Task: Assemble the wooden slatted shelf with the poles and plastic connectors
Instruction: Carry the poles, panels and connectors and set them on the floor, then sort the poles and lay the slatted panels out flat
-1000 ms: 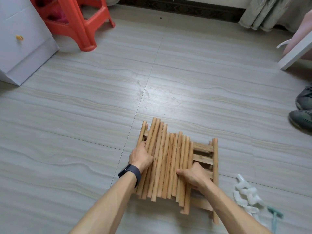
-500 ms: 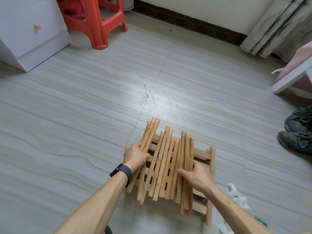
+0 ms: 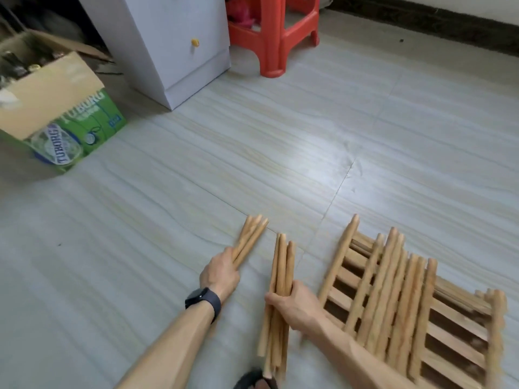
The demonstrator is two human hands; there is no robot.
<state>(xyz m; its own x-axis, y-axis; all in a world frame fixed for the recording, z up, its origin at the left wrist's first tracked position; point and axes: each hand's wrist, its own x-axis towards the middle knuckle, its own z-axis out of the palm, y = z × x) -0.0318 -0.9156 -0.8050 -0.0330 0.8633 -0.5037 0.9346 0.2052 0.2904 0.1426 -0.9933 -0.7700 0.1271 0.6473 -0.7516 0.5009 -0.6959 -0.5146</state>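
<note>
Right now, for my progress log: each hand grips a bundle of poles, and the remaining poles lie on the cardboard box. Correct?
One error: the remaining poles lie across the slatted panels, per the head view. Left hand and right hand each grip a bundle.

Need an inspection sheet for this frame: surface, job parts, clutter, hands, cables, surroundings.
Surface: pale tiled floor, grout lines visible.
Job's things: slatted shelf panels lie flat on the floor at right, with loose poles across them; plastic connectors not in view.
Clutter: dark object at the bottom edge, too cropped to identify.
Grippers: left hand grips a small pole bundle; right hand grips a second bundle; both bundles are off the panels.
Cables: nothing seen.
Surroundings: green beer carton, white cabinet, red plastic stool, dark skirting.
</note>
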